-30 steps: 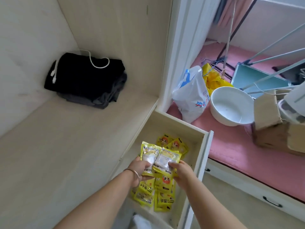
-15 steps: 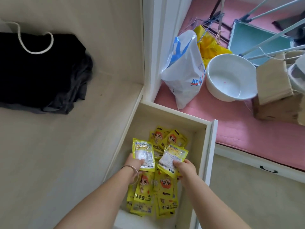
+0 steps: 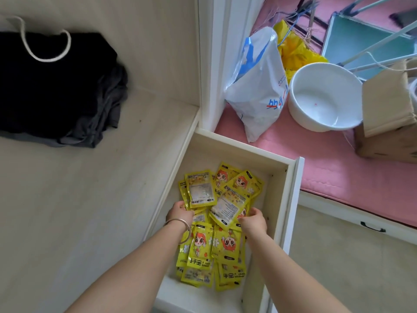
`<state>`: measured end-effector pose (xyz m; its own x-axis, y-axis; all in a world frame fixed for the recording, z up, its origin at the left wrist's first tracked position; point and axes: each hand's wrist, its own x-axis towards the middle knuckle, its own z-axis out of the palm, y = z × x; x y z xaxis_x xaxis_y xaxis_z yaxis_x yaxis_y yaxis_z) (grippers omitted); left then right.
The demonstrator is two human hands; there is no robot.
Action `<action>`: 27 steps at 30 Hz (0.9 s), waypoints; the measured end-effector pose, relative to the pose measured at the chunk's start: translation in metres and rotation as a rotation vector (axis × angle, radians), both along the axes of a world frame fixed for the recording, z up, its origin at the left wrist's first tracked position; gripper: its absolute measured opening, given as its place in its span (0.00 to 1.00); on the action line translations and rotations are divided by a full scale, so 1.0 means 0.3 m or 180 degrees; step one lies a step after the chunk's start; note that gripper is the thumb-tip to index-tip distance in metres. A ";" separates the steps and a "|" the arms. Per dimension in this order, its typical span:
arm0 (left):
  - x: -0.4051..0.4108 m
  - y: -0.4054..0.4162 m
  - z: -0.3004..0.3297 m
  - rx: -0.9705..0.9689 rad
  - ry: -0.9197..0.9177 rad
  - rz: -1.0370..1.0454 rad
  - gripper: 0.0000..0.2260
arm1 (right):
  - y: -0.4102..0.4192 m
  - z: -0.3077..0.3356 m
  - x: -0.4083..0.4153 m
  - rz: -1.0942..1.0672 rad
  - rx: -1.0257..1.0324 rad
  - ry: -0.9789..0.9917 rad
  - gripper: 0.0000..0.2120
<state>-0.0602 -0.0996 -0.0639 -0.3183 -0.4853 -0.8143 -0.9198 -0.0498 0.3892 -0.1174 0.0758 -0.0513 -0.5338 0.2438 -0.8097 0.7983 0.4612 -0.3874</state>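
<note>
Head cam: holding one yellow packet [image 3: 200, 188] by its bottom edge w/ L hand [image 3: 180, 213], 2nd packet [image 3: 230, 205] pinched in R hand [image 3: 253, 219], both low inside the open drawer [image 3: 291, 199]. Right over the pile of packets [image 3: 214, 249] in there, maybe touching, can't tell. Off left, black clothes [image 3: 52, 86] on the shelf [image 3: 79, 211]; behind, white bag [image 3: 259, 91] & white bowl [image 3: 325, 98] on pink mat [image 3: 327, 168].

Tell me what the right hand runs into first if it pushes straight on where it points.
Likely the face-up packets beyond the label-side packet that the right hand grips; depth is unclear.
</note>
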 end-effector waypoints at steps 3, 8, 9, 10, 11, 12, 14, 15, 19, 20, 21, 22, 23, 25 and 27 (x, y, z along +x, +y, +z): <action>0.005 0.002 0.054 -0.0269 0.0159 -0.0025 0.18 | -0.025 0.044 0.004 0.0320 0.0183 0.0157 0.25; 0.028 0.013 0.172 -0.0455 0.0642 -0.0130 0.11 | -0.085 0.167 0.016 0.0885 -0.0194 0.0357 0.18; 0.040 0.014 0.194 -0.0554 0.0679 -0.0275 0.12 | -0.099 0.195 0.019 0.1053 -0.0285 0.0402 0.16; 0.055 0.017 0.218 -0.0628 0.0727 -0.0362 0.12 | -0.111 0.219 0.022 0.1206 -0.0358 0.0448 0.14; 0.069 0.022 0.240 -0.0654 0.0801 -0.0402 0.11 | -0.121 0.245 0.027 0.1350 -0.0427 0.0482 0.13; 0.086 0.029 0.265 -0.0643 0.0889 -0.0376 0.10 | -0.130 0.268 0.032 0.1487 -0.0487 0.0527 0.12; 0.122 0.048 0.323 -0.0636 0.1099 -0.0268 0.08 | -0.141 0.319 0.049 0.1807 -0.0513 0.0668 0.12; 0.145 0.058 0.350 -0.0680 0.1222 -0.0210 0.08 | -0.144 0.348 0.061 0.1985 -0.0516 0.0751 0.11; 0.279 0.088 0.463 -0.1102 0.1533 0.0356 0.10 | -0.139 0.455 0.127 0.2710 -0.0649 0.1116 0.14; 0.319 0.096 0.485 -0.1206 0.1570 0.0578 0.11 | -0.138 0.478 0.147 0.2855 -0.0694 0.1180 0.15; 0.359 0.103 0.504 -0.1302 0.1606 0.0825 0.13 | -0.137 0.499 0.167 0.2995 -0.0749 0.1254 0.15; 0.400 0.112 0.526 -0.1390 0.1650 0.1065 0.13 | -0.140 0.515 0.188 0.3139 -0.0796 0.1333 0.15; 0.441 0.121 0.547 -0.1467 0.1686 0.1268 0.13 | -0.144 0.532 0.211 0.3295 -0.0832 0.1406 0.16; 0.529 0.139 0.591 -0.1607 0.1701 0.1568 0.09 | -0.159 0.564 0.266 0.3721 -0.0871 0.1564 0.17; 0.630 0.151 0.630 -0.1739 0.1687 0.1747 0.11 | -0.180 0.590 0.336 0.4141 -0.0915 0.1704 0.21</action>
<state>0.1288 -0.0542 0.1251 -0.1956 -0.9499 -0.2437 -0.5179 -0.1110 0.8482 -0.0166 0.0218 0.1256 -0.4970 -0.7799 -0.3803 -0.3909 0.5926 -0.7043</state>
